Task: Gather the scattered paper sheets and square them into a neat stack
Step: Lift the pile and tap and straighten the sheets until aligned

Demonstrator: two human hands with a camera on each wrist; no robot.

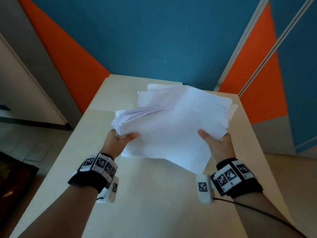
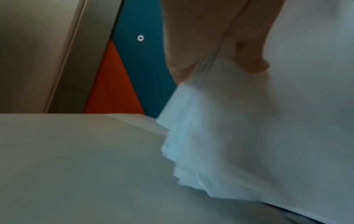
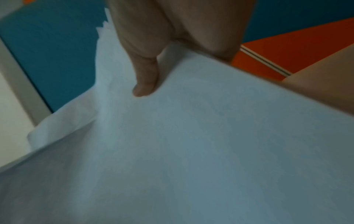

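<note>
**White sheets held up over the table, edges uneven**

White paper sheets (image 1: 171, 124) sit gathered in one thick bundle, held above the pale table (image 1: 154, 194) between both hands. The left hand (image 1: 118, 143) grips the near-left corner, thumb on top pinching the layers; the left wrist view shows the thumb (image 2: 249, 50) pressed on the top sheet and the edges fanned out in steps. The right hand (image 1: 217, 143) holds the near-right side, thumb (image 3: 145, 81) flat on top. Its other fingers are under the paper, probably spread to support it, though no view shows them. Behind stands a blue and orange wall (image 1: 145, 31).
</note>
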